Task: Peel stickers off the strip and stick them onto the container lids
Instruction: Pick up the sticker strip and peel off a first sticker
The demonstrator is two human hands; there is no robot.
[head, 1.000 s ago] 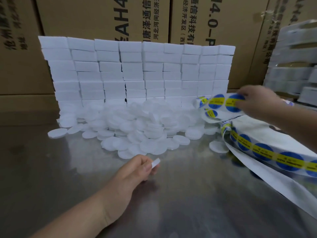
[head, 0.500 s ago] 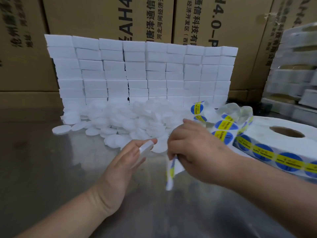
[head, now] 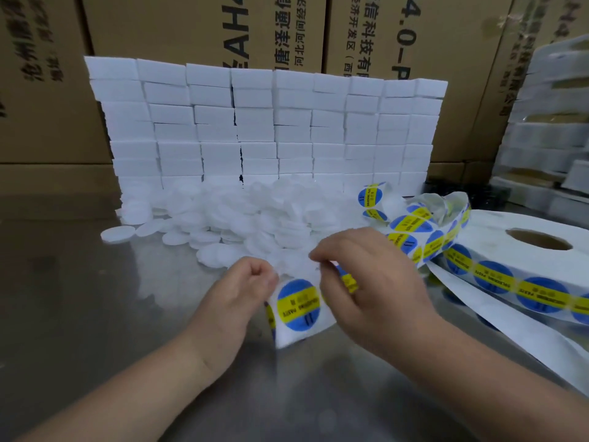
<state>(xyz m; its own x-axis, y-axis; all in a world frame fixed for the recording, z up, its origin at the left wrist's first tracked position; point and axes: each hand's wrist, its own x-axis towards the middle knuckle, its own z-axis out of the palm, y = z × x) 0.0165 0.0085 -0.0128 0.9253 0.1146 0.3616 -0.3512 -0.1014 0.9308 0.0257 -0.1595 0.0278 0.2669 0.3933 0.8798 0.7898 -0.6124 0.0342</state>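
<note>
Left-hand fingers (head: 265, 275) are curled tight, thumb against forefinger, pinching the upper left edge of the sticker strip (head: 288, 338) at centre frame. Right-hand fingertips (head: 318, 257) are bent down and pinch the same end at its upper right edge, just beside the left-hand grip. Whether either hand also holds a lid cannot be told.

The left hand (head: 242, 291) shows its back, knuckles up; its bare forearm runs to the lower left corner. The right hand (head: 369, 282) arches over the strip, wrist higher, with its forearm leaving at the lower right.

The held end hangs between the hands with its long axis near upright and its free tip pointing to the bottom of the frame, close to the shiny metal table (head: 95, 314). One round blue sticker (head: 298, 304) faces the camera; its yellow band crosses it side to side, slightly tilted.

Behind the right hand the strip runs in loose loops to a roll (head: 497, 224) lying flat at the right edge, core hole up. Beyond the hands, mid-frame, lies a heap of white round lids (head: 239, 218). Behind it stands a wall of white blocks (head: 271, 122) in front of cardboard boxes (head: 178, 30).
</note>
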